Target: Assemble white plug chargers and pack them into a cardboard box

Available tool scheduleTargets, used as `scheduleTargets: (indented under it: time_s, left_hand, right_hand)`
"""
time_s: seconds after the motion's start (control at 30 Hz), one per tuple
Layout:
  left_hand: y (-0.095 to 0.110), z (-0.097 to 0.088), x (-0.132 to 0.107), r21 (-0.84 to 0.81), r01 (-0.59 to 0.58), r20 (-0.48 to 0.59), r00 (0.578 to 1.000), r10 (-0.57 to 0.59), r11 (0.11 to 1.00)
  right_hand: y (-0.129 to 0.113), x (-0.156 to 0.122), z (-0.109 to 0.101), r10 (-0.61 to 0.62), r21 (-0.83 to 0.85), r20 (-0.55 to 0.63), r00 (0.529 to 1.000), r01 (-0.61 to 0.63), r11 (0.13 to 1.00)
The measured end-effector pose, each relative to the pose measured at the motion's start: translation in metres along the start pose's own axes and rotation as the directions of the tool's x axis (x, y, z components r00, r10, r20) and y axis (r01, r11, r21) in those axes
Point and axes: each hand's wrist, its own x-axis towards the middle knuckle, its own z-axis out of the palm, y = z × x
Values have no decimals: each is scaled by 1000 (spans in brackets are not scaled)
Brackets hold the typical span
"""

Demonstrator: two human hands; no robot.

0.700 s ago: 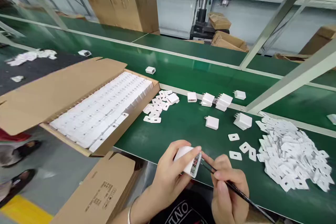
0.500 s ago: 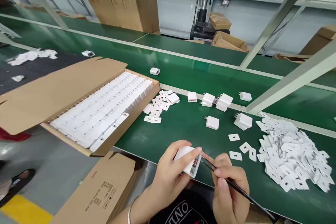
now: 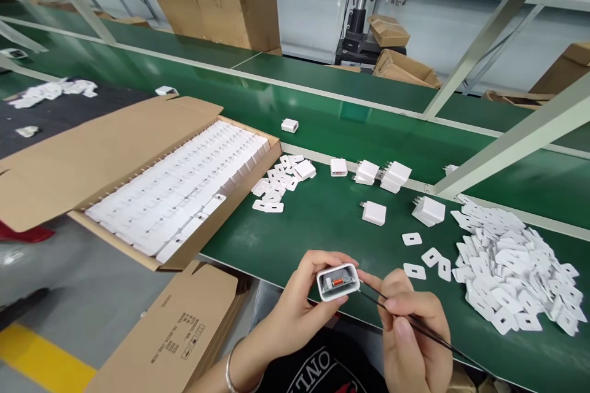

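Observation:
My left hand (image 3: pixel 299 310) grips a white charger housing (image 3: pixel 322 290) whose open end faces me. Inside that end a circuit board with an orange-red component shows. Closed round a pair of thin black tweezers (image 3: pixel 431 333), my right hand (image 3: pixel 410 325) is just right of the housing. The tweezer tips are beside the housing's right edge; whether they touch it I cannot tell. Ahead on the green bench lie white chargers with plug pins, among them a single charger (image 3: pixel 373 213) and a stacked pair (image 3: pixel 428 211). Loose white end plates (image 3: pixel 413 271) with small slots lie near my right hand.
A large heap of white plates (image 3: pixel 511 270) covers the right side. An open carton (image 3: pixel 262 187) with rows of white chargers stands at the left, near a smaller plate pile (image 3: pixel 276 181). Behind runs a green conveyor belt (image 3: pixel 350 135); a slanted metal post (image 3: pixel 516 135) crosses at right.
My left hand has turned the housing so its open end now faces me. The tweezers remain in my right hand, slightly lower. Chargers on the rear belt have shifted right.

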Motion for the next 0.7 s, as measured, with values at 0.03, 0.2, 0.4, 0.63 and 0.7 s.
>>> scheduleTargets:
  time_s: [0.03, 0.2, 0.4, 0.63, 0.7]
  left_hand:
    - [1, 0, 0, -44, 11, 13, 1000, -10, 999]
    - [0, 0, 1, 49, -80, 11, 997, 79, 996]
    - [-2, -1, 5, 374, -324, 47, 942, 331, 869]
    - [1, 1, 6, 507, -383, 44, 906, 421, 772]
    - [2, 1, 5, 530, -387, 41, 901, 432, 755]
  right_hand:
    - [-1, 0, -1, -10, 0, 20, 1000, 11, 1000]
    - [-6, -7, -1, -55, -91, 79, 995, 62, 994]
    - [-12, -17, 13, -78, -173, 63, 995, 88, 981]
    - [-13, -19, 17, -53, -203, 52, 997, 62, 977]
    - [-12, -18, 17, -63, -209, 57, 996, 74, 975]
